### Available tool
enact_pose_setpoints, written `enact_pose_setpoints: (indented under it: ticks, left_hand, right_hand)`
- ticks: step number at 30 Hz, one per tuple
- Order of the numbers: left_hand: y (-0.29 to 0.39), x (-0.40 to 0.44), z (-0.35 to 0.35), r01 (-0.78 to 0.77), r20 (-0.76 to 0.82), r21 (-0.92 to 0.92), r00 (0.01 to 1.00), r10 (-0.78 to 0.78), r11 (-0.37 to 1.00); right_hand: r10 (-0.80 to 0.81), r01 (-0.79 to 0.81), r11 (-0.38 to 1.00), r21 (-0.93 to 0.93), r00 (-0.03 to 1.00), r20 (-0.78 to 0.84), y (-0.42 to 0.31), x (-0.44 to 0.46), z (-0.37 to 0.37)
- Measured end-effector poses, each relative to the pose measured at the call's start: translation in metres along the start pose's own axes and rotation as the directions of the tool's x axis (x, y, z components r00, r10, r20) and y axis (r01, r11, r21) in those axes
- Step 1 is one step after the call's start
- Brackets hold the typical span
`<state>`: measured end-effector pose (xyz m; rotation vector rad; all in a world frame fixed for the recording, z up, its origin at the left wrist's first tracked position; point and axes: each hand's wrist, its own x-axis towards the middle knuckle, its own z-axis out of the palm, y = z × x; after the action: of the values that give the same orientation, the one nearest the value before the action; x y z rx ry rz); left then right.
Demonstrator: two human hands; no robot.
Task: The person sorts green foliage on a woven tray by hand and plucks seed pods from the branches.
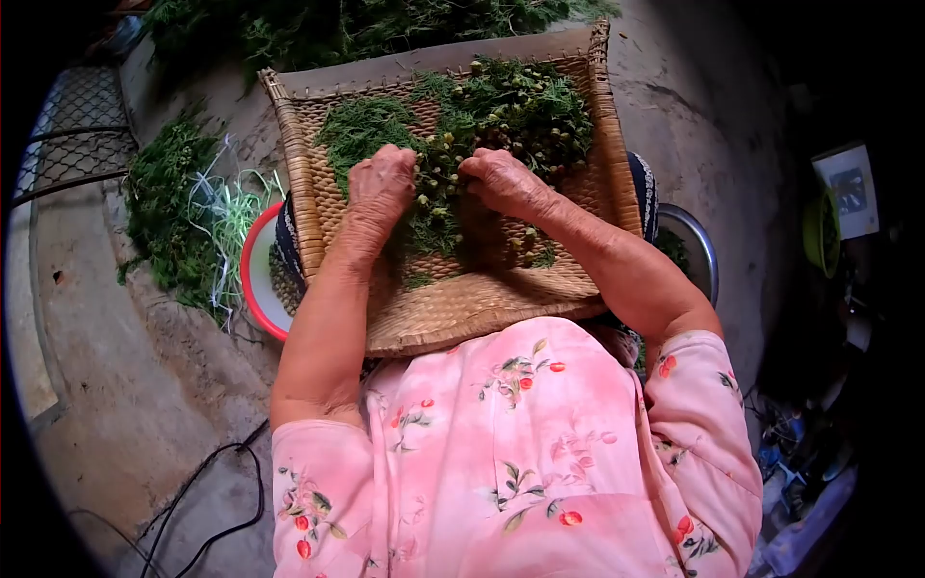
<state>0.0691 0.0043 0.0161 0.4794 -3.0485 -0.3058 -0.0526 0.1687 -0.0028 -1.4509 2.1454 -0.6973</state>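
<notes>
Stained grey floor [164, 385] surrounds a woven tray [482, 301] of green sprigs [540, 111].

There was one woven tray [453, 313], and over it were two hands, one left hand [383, 178] and one right hand [496, 178]. Two patches of greens lay on the tray: one feathery patch [364, 125] toward its far left corner and one podded patch [530, 116] toward its far right corner; their sprigs and pods were too many and too tangled to count. The floor held two more masses of greens, one far heap [318, 29] beyond the tray's far edge and one side heap [173, 197] off its left edge, with one tangle of pale strips [226, 236]. Two rimmed vessels showed, one red-rimmed basin [257, 299] by the left edge and one metal-rimmed vessel [711, 255] by the right.
</notes>
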Motion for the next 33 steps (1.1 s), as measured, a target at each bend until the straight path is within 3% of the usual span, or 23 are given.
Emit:
enact_pose_setpoints:
  ticks: [1,3,7,9,11,12,13,14,16,18,22,24,28,31,33]
  left_hand:
    - [-0.014,-0.003,-0.006,-0.056,0.002,0.116,0.998,0.056,0.992]
    - [-0.026,-0.006,-0.018,0.048,0.080,0.160,0.995,-0.062,0.986]
    - [-0.013,-0.007,-0.027,0.094,-0.093,0.063,0.992,-0.088,0.994]
    - [-0.008,-0.005,-0.026,0.129,-0.038,0.040,0.991,-0.128,0.991]
    - [-0.004,-0.010,-0.024,0.094,0.233,-0.304,0.972,-0.022,0.948]
    - [-0.001,-0.014,-0.019,0.035,0.216,-0.223,0.976,0.014,0.974]
    - [0.003,-0.015,-0.017,0.034,0.334,-0.090,0.942,-0.002,0.995]
    - [0.005,-0.018,-0.012,0.023,0.330,-0.090,0.944,0.008,0.996]
    - [0.007,-0.020,-0.005,0.014,0.327,-0.090,0.945,0.016,0.996]
    - [0.008,-0.021,-0.003,-0.098,0.221,-0.110,0.968,0.120,0.989]
    - [0.014,-0.020,0.000,-0.142,0.154,-0.183,0.973,0.172,0.973]
    - [0.016,-0.018,-0.002,-0.125,0.253,-0.179,0.953,0.168,0.976]
    - [0.013,-0.015,-0.001,-0.090,0.263,-0.149,0.956,0.127,0.985]
    - [0.006,-0.013,-0.008,-0.092,0.153,-0.164,0.981,0.117,0.982]
    - [0.005,-0.012,-0.014,0.001,0.137,-0.435,0.989,0.064,0.901]
  right_hand:
    - [-0.002,0.002,1.000,0.002,1.000,0.000,0.001,0.000,0.000]
    - [0.013,-0.013,0.999,-0.038,1.000,-0.007,0.002,0.002,-0.003]
    - [-0.044,0.031,0.997,-0.072,0.982,-0.183,-0.005,0.002,0.000]
    - [-0.093,0.087,0.995,-0.040,0.979,-0.180,-0.004,0.003,0.004]
    - [-0.140,0.141,0.990,-0.008,0.974,-0.180,-0.005,0.003,0.007]
    - [-0.174,0.177,0.984,0.012,0.977,-0.124,-0.007,0.002,0.007]
    - [-0.208,0.211,0.977,0.034,0.976,-0.068,-0.010,0.002,0.007]
    - [-0.154,0.155,0.986,-0.064,0.988,0.021,-0.011,0.002,0.004]
    - [-0.091,0.091,0.992,-0.082,0.996,0.002,-0.010,0.003,0.003]
    - [-0.008,0.006,0.994,-0.105,1.000,-0.014,-0.009,0.002,-0.005]
    - [-0.011,0.008,0.998,-0.067,0.999,-0.034,0.007,0.004,-0.004]
    - [-0.032,0.027,0.997,-0.070,0.998,-0.061,0.007,0.003,-0.006]
    - [-0.057,0.054,0.998,-0.021,0.986,-0.159,0.001,0.002,-0.012]
    - [-0.054,0.051,0.998,-0.037,0.995,-0.082,0.002,0.002,-0.014]
    - [-0.057,0.053,0.996,-0.067,0.996,-0.065,0.003,0.000,-0.008]
